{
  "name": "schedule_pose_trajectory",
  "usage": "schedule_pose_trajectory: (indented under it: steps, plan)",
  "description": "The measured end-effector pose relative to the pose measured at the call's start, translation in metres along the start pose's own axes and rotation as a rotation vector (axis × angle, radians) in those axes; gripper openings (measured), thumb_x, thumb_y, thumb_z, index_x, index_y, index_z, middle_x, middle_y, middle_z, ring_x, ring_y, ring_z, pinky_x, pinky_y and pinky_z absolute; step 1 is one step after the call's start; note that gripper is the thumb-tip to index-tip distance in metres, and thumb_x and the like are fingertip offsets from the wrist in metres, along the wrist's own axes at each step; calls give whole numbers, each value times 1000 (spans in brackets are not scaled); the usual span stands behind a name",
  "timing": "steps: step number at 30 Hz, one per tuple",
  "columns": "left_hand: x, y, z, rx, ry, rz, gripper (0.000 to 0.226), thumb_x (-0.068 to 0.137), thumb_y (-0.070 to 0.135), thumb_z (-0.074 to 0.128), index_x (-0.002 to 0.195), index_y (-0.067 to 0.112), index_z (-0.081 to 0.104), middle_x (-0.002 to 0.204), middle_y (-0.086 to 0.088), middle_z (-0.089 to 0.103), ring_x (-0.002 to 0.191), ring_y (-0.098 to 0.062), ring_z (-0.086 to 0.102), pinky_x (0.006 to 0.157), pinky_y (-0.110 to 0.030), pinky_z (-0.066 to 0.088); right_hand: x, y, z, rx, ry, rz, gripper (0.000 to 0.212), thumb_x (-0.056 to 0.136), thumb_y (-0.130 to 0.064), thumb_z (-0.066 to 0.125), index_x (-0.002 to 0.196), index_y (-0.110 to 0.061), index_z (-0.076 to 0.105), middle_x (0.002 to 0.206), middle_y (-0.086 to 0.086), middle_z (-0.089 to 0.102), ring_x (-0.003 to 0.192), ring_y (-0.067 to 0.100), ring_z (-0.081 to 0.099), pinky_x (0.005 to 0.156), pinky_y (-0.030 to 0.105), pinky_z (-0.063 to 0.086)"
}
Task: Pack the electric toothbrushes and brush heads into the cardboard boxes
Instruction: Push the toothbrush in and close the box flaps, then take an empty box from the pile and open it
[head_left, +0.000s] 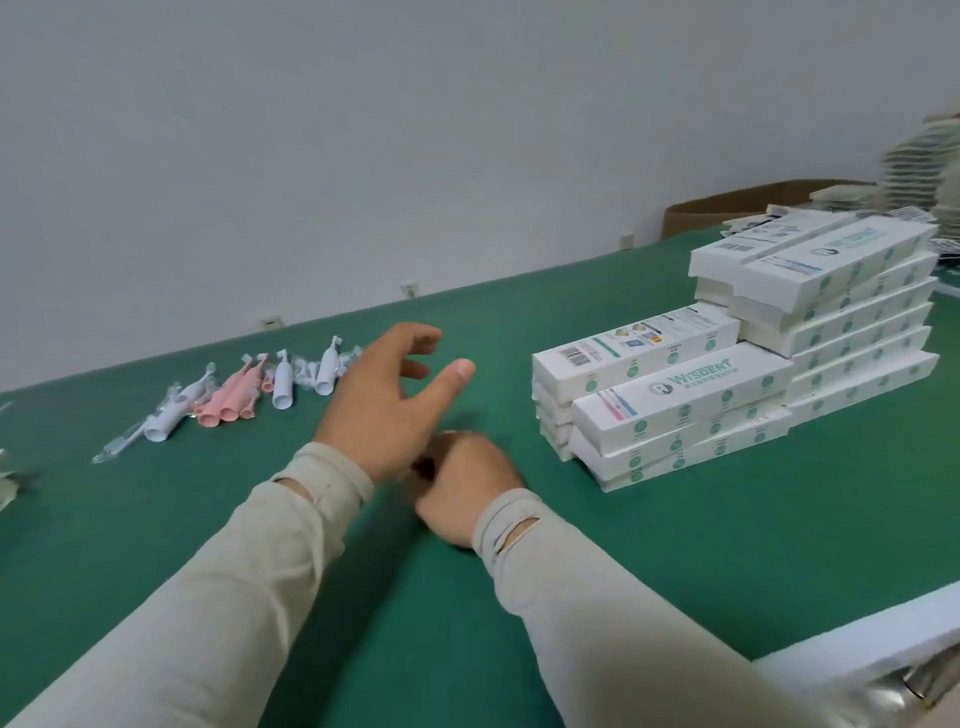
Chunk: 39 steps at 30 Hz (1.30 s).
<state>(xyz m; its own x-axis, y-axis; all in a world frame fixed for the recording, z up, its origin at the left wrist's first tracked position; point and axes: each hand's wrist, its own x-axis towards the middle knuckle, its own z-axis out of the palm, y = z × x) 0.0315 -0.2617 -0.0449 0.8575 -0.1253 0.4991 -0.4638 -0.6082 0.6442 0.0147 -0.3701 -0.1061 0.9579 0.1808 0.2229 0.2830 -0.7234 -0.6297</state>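
A: Where's the stock?
B: Packed cardboard boxes (737, 384) stacked far right on the surface (597, 597). Toothbrushes (244, 395) in a row far left, long axes running near-to-far.
A: Which hand's closer?
B: My left hand (387, 402), fingers spread, holding nothing, just right of the row. Right hand (467, 488) half hidden; grip unclear.

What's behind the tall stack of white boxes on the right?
Behind the tall stack, an open brown carton stands at the table's far edge. More stacked packaging rises at far right, blurred. The stack hides the carton's lower part.
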Motion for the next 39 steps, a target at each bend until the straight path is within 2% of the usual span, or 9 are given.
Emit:
schedule_pose_trajectory:
  steps: [5,10,13,19,22,25,28,34,39]
  plan:
    - [-80,-103,-99,176,247,-280,19,88,30,73,101,33,59,104,13,67,81,5,61,75,-20,48,1,-10,11,8,-31,28,21,89,-40,58,71,-31,60,80,-15,68,78,14,64,77,33,56]
    - [-138,-156,-163,476,249,-473,16,88,39,69,100,33,59,102,8,68,81,-8,62,82,-33,52,19,-49,32,-38,-128,-50,16,88,-42,63,75,-32,63,82,-20,66,84,12,64,81,30,53]
    - [-151,-159,-174,554,254,-494,21,90,40,65,108,28,63,110,8,67,94,-14,62,84,-31,50,30,-89,53,-24,-202,-111,15,88,-41,64,76,-32,64,85,-18,67,86,13,64,83,31,52]
    - [-150,-162,-209,753,367,-411,41,92,38,62,128,19,60,135,0,57,125,-24,49,102,-37,40,23,-107,94,62,-116,-150,11,92,-34,62,82,-32,66,83,-18,67,81,10,63,80,31,53]
    - [-150,-178,-268,995,429,-592,49,92,36,61,135,13,54,145,-10,49,132,-32,43,109,-43,37,22,-92,90,90,-116,-179,14,90,-34,65,76,-34,66,78,-22,67,77,1,61,72,27,48]
    - [-155,-194,-310,1136,369,-868,42,92,30,55,129,11,55,132,-12,57,121,-34,52,100,-44,46,23,-82,84,155,-86,-142,15,90,-31,68,74,-31,68,75,-18,69,75,3,63,72,26,49]
    - [-163,-203,-320,1207,246,-985,24,90,24,49,110,19,63,105,-7,67,96,-29,62,80,-36,52,25,-81,81,201,-60,-127,15,90,-30,68,75,-29,68,76,-14,70,75,7,63,71,26,49]
    - [-172,-211,-318,1359,227,-891,23,90,15,44,98,19,65,97,-4,69,88,-28,64,70,-31,42,24,-83,83,216,-73,-134,16,89,-30,68,73,-29,67,68,-15,67,68,6,61,69,24,49]
    - [-155,-173,-301,950,615,-628,26,89,23,54,65,15,53,61,-3,57,52,-25,46,54,-29,31,27,-83,82,344,6,-141,14,88,-28,68,74,-29,68,64,-27,63,61,-4,57,62,19,42]
